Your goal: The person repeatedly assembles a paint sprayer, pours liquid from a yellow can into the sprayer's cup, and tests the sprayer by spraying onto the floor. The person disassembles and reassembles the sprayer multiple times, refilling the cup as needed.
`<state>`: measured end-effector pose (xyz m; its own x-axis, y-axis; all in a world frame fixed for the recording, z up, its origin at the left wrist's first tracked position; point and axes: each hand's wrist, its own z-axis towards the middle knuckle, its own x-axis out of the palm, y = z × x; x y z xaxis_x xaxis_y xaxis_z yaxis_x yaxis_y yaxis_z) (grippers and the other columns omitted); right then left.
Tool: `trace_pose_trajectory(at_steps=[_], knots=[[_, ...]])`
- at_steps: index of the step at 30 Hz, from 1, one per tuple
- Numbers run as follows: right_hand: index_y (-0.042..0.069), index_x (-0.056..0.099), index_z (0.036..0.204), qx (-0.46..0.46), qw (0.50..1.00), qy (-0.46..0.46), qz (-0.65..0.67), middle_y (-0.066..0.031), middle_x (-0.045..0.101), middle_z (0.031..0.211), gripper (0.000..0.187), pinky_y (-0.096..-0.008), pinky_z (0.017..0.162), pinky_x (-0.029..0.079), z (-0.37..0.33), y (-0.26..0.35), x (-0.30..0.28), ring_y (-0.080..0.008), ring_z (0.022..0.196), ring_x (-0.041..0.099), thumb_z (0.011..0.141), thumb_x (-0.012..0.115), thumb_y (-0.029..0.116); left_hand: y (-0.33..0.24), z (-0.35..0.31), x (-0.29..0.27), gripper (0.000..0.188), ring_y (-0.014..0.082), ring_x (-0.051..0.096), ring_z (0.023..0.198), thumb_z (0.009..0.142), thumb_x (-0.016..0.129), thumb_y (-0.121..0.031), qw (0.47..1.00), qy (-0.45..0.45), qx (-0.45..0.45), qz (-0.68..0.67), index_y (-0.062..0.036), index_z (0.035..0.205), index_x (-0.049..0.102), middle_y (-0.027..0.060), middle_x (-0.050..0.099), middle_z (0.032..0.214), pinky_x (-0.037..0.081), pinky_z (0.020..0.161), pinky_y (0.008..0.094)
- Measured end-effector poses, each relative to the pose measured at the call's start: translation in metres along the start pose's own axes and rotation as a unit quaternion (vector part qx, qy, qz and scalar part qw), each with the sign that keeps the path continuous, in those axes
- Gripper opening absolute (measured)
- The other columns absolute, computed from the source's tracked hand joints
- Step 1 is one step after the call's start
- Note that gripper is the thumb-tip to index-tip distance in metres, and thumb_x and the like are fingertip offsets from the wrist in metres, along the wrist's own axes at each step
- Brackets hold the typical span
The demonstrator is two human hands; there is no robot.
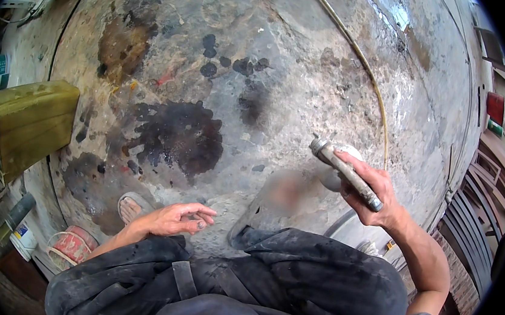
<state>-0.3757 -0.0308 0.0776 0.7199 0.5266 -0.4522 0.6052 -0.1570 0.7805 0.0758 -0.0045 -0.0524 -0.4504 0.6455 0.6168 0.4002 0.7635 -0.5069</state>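
Observation:
My right hand [371, 187] is wrapped round a worn grey metal spray gun [351, 174], held above the floor to the right of my knees. Its narrow nozzle end points to the upper left. A pale, rounded cup [347, 149] shows beside the gun's body, partly covered by my fingers. A yellowish hose [368, 65] curves down the floor toward this hand; its join with the gun is hidden. Over my left knee, my left hand [175, 218] hangs with nothing in it, its fingers loosely bent and apart.
Dark wet stains [181, 135] spread over the rough concrete floor [295, 28]. On the left stand a yellow-green metal tin [37, 118], a red bucket [74, 243] and a white tub [24, 240]. Curved dark strips [467, 227] lie at the right, near a red can [495, 108].

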Motion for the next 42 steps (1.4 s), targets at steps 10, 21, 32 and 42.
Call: trace_pose_trajectory(at_steps=[10, 21, 32, 42], knots=[[0.008, 0.052, 0.151, -0.008, 1.0, 0.027, -0.011, -0.0151, 0.075, 0.108, 0.073, -0.0375, 0.085, 0.058, -0.004, 0.004, 0.001, -0.0309, 0.091, 0.075, 0.082, 0.075, 0.001, 0.005, 0.001, -0.001, 0.057, 0.0193, 0.06, 0.117, 0.102, 0.066, -0.038, 1.0, 0.006, 0.002, -0.012, -0.0098, 0.149, 0.053, 0.0111, 0.063, 0.137, 0.053, 0.094, 0.0349], [0.011, 0.053, 0.15, -0.023, 0.994, 0.102, 0.034, -0.0153, 0.073, 0.122, 0.075, -0.0396, 0.089, 0.059, 0.003, 0.002, 0.001, -0.0342, 0.1, 0.074, 0.08, 0.077, 0.003, 0.004, -0.001, 0.0, 0.057, 0.0204, 0.06, 0.12, 0.102, 0.064, -0.039, 1.0, 0.004, 0.003, 0.002, -0.01, 0.15, 0.052, 0.0109, 0.064, 0.136, 0.053, 0.095, 0.0351], [0.008, 0.052, 0.151, 0.007, 1.0, 0.007, 0.021, -0.0151, 0.075, 0.103, 0.076, -0.0365, 0.087, 0.057, 0.001, 0.007, -0.004, -0.0296, 0.091, 0.076, 0.079, 0.074, -0.001, 0.004, 0.0, 0.001, 0.058, 0.0219, 0.06, 0.121, 0.101, 0.066, -0.04, 1.0, 0.003, 0.005, 0.003, -0.0105, 0.149, 0.053, 0.0125, 0.063, 0.137, 0.053, 0.094, 0.0359], [0.011, 0.053, 0.151, -0.004, 0.994, 0.099, 0.042, -0.0145, 0.072, 0.127, 0.08, -0.0393, 0.091, 0.06, -0.006, 0.009, 0.001, -0.0328, 0.105, 0.075, 0.076, 0.078, 0.001, 0.004, 0.001, -0.001, 0.06, 0.0246, 0.057, 0.129, 0.103, 0.064, -0.037, 1.0, 0.018, -0.004, 0.003, -0.0046, 0.151, 0.048, 0.0147, 0.06, 0.14, 0.052, 0.101, 0.0388]])
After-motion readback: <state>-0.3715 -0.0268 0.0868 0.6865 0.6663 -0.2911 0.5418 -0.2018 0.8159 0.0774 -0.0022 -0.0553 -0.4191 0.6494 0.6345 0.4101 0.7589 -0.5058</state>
